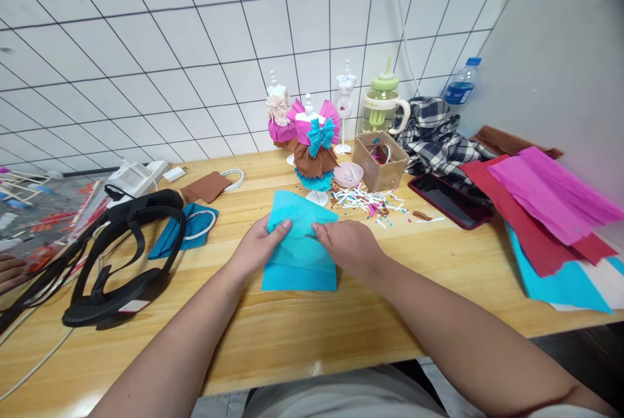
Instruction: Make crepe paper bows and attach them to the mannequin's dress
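Observation:
A bright blue sheet of crepe paper (pixel 299 277), with a paler blue layer over it, is held just above the table in front of me. My left hand (pixel 256 246) is closed on its left edge, thumb on top. Closed on the right edge is my right hand (pixel 350 246), its thumb also on top. A small dark sliver shows by the right thumb; I cannot make out what it is. Just beyond the paper stands a mini dress form (pixel 316 161) in pink, brown and blue crepe paper with a blue bow.
Paper scraps (pixel 365 200), a pink dish (pixel 348 174) and a box (pixel 381 161) lie behind the paper. At right are a phone (pixel 451 200) and crepe sheets (pixel 546 216); at left, a black headset (pixel 127 262) and blue paper with a white ring (pixel 199 225). Another person's hand (pixel 10 272) shows far left.

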Demonstrator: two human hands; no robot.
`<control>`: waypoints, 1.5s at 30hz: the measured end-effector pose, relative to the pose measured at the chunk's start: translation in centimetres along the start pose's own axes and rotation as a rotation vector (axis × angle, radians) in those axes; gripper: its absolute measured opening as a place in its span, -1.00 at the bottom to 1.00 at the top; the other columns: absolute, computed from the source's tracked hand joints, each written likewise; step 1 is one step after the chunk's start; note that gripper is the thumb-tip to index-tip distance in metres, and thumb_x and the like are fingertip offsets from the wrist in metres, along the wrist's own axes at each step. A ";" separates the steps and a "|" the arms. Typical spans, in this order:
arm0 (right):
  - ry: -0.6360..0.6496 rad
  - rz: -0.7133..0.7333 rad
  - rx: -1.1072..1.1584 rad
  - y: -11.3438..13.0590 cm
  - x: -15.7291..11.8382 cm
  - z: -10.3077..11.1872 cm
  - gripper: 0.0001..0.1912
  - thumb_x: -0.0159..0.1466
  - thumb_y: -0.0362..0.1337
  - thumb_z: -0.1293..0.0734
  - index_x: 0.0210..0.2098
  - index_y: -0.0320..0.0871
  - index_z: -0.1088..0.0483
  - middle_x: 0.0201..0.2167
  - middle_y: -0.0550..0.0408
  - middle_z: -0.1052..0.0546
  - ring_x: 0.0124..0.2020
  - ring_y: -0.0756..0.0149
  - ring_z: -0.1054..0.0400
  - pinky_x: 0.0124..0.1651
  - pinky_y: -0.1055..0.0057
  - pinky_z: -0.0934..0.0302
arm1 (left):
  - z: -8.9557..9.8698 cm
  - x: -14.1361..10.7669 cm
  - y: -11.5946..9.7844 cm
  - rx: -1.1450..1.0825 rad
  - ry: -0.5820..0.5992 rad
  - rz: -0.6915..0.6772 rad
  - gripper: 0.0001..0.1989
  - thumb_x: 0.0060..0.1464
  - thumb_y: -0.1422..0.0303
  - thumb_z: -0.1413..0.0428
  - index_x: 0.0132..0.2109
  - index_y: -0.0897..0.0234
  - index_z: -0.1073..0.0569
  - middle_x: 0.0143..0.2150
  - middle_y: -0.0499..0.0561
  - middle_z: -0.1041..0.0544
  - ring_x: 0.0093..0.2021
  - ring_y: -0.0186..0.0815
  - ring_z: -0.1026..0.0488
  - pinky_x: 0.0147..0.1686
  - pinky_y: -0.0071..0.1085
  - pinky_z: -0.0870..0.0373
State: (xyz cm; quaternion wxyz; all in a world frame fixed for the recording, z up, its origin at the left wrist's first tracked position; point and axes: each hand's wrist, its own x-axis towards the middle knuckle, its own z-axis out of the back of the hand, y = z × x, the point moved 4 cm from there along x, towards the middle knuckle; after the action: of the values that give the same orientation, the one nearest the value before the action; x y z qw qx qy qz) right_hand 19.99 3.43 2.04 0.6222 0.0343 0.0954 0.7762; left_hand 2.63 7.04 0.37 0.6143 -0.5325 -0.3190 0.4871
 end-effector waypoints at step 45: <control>0.009 0.015 0.100 -0.1 -0.1 -0.1 -0.33 0.43 -0.04 0.16 -0.30 -0.12 -0.50 -0.26 -0.02 -0.61 -0.19 0.21 -0.48 -0.24 0.41 -0.18 | -1.0 -0.1 -0.1 0.053 0.108 -0.090 -0.24 -0.19 0.14 -0.34 0.14 0.34 -0.32 0.06 0.21 -0.52 -0.02 0.00 -0.50 -0.06 -0.15 -0.47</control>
State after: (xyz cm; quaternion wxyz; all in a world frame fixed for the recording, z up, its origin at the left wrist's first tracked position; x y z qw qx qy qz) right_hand 20.10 3.38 1.89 0.6134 0.0624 0.1368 0.7754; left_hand 3.54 6.56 0.28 0.6657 -0.5266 -0.2959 0.4381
